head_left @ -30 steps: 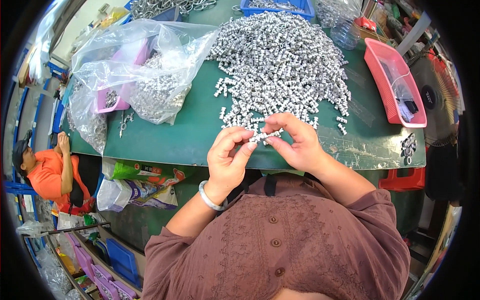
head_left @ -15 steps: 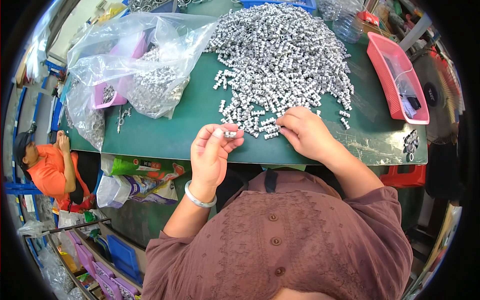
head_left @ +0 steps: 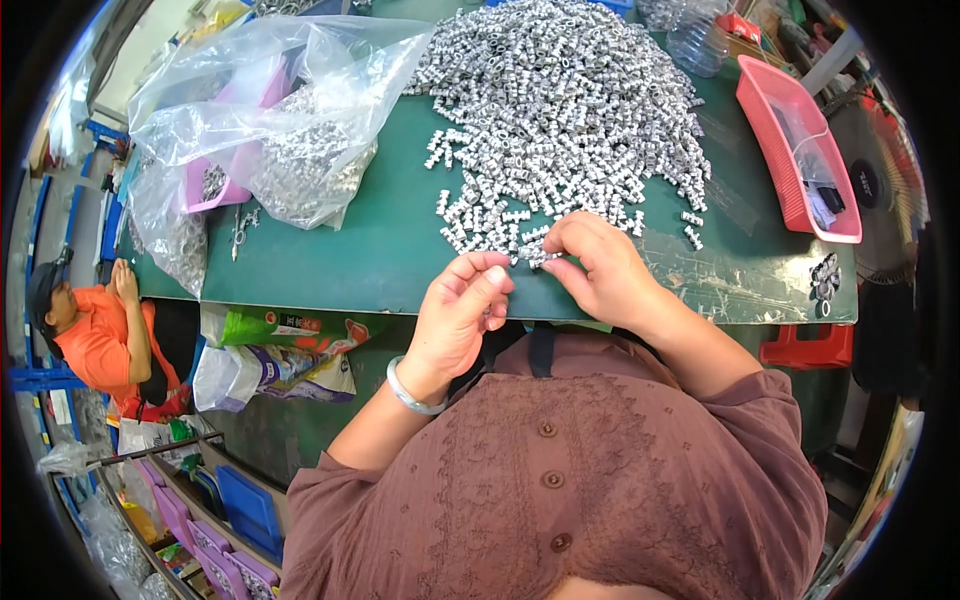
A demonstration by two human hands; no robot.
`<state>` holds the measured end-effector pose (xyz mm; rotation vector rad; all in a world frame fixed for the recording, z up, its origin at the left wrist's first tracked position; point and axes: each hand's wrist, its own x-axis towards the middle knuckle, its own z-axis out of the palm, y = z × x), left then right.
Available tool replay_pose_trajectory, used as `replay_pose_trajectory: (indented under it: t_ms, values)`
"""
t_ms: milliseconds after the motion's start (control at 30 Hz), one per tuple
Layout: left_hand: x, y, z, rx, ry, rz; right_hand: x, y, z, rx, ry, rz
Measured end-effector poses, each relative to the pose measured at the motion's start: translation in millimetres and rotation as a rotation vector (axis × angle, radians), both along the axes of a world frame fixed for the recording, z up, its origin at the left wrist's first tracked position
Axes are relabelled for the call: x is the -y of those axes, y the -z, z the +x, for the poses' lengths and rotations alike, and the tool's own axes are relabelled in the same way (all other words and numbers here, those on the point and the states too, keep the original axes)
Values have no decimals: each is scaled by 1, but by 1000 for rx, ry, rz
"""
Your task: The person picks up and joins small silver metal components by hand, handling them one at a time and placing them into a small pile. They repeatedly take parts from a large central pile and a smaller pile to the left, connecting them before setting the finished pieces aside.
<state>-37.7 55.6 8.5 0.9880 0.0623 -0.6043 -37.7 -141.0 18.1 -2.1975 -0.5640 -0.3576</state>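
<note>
A large heap of small silvery ribbed metal pieces point(head_left: 560, 110) spreads over the green table point(head_left: 300, 262), thinning into loose pieces near me. My left hand point(head_left: 465, 305), wearing a pale bangle point(head_left: 412, 390), is raised at the table's near edge. Its fingers curl in against the thumb; whatever they hold is hidden. My right hand point(head_left: 600, 268) reaches to the near fringe of the heap, just right of the left hand. Thumb and forefinger come together at the loose pieces, and I cannot make out what is between them.
At the left a clear plastic bag point(head_left: 330, 150) of metal pieces lies partly over a pink-purple bin point(head_left: 215, 190). A pink basket point(head_left: 800, 150) stands at the right, with dark rings point(head_left: 824, 278) near the corner. A co-worker in orange point(head_left: 100, 335) sits at far left.
My left hand has moved right, closer to the right hand, and the shiny metal piece at its fingertips no longer shows. The right hand has shifted slightly left at the heap's edge.
</note>
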Motion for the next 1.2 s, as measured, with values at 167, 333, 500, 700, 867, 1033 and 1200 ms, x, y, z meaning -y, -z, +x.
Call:
replay_pose_trajectory:
  t_ms: [167, 333, 500, 700, 867, 1033, 1200]
  values:
    - [7, -1, -2, 91, -40, 14, -14, -3, -1, 126, -78, 122]
    - [8, -3, -2, 66, -71, -28, -19, -4, 1, 183, -113, 168]
    - [6, 2, 0, 25, -73, -145, -20, -5, 0, 174, -143, 151]
    - [-3, 7, 5, -71, -34, -323, -2, 2, -3, 121, -12, 32]
    - [-6, 10, 6, -57, -6, -364, 8, 9, -8, 150, 38, -133]
    - [-5, 9, 6, -27, 20, -421, 8, 14, -10, 108, 15, -211]
    - [-6, 10, 3, -6, 29, -439, 6, 14, -11, 109, 11, -219]
